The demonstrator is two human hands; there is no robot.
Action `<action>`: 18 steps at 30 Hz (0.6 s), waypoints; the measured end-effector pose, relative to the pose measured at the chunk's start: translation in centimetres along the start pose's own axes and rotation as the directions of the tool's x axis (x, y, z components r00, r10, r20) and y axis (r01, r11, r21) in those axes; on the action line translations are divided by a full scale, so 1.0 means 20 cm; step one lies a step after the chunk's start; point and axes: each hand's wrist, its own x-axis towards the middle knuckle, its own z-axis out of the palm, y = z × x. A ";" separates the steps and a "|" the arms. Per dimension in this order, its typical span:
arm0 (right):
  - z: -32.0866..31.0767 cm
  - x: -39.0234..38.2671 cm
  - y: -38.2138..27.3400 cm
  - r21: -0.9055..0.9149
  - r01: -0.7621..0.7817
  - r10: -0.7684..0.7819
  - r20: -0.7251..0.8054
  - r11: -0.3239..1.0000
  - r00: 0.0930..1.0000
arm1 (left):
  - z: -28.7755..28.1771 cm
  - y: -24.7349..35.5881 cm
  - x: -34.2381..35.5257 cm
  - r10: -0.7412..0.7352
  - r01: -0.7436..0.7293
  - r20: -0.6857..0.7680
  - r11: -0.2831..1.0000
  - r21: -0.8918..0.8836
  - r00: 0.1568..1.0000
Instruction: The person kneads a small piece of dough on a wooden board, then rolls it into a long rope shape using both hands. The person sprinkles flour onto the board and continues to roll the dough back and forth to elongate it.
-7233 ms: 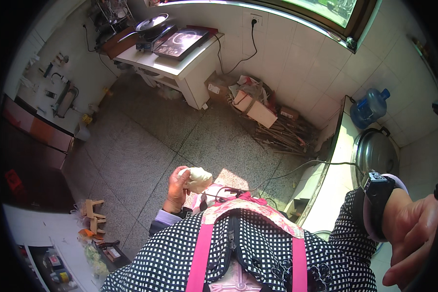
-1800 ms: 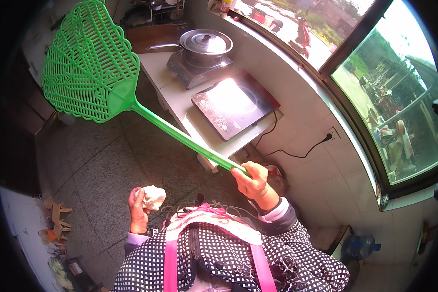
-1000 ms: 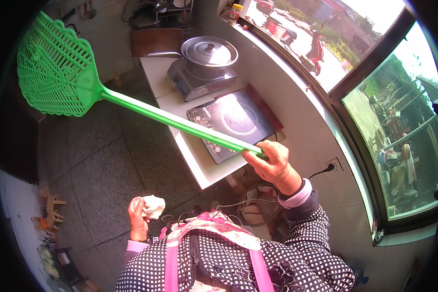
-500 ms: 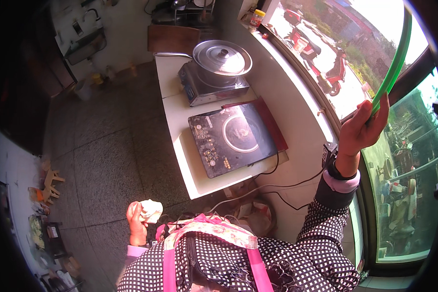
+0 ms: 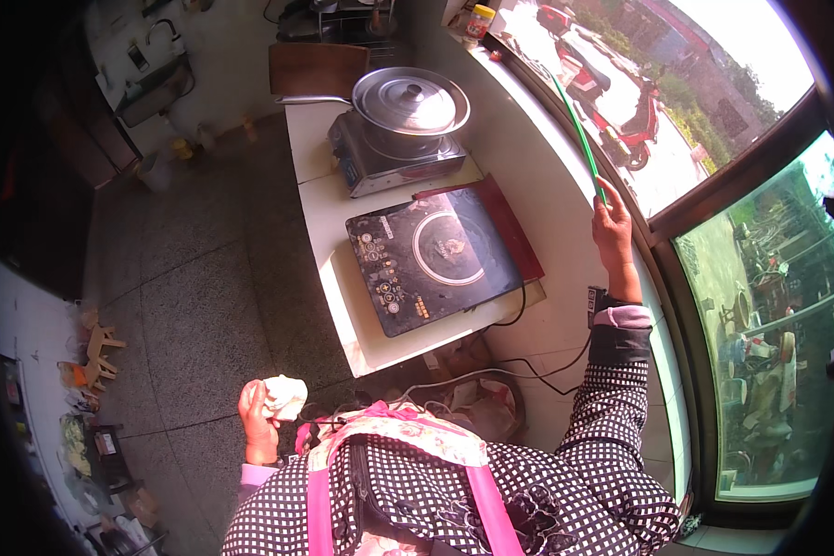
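My right hand (image 5: 613, 236) reaches out to the window sill, its fingers closed round one end of a long, thin green strip (image 5: 581, 130). The strip slants away along the window's lower frame, its far end near the sill; whether it touches the sill is hard to tell. Low on the left, my left hand (image 5: 258, 426) is closed on a crumpled white cloth (image 5: 287, 397), well away from the window. Between my hands is a white table (image 5: 380, 360) bearing a black induction cooker (image 5: 408, 306).
Behind the cooker, a lidded metal pan (image 5: 445, 100) sits on a gas stove (image 5: 408, 170). A jar with a yellow lid (image 5: 480, 20) stands on the far sill. A cable (image 5: 537, 372) hangs beside the table. The green-tinted window pane (image 5: 751, 343) is at my right.
My right hand has come down and to the left, from up against the window to the sill. The green strip has swung from upright to slanting along the lower frame. The left hand barely moved.
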 end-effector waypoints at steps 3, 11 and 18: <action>0.02 -0.05 -0.15 -0.009 0.016 -0.018 -0.200 1.000 0.980 | 0.03 0.01 0.01 -0.010 0.010 0.033 1.000 0.013 0.999; -0.07 -0.06 -0.07 -0.232 -0.027 -0.007 -0.146 0.972 0.989 | 0.04 0.04 -0.01 0.014 -0.015 0.035 1.000 0.027 0.999; -0.10 0.30 0.08 -0.745 -0.127 0.035 -0.138 0.655 0.990 | 0.05 0.05 -0.03 0.036 -0.037 0.046 0.999 0.023 0.998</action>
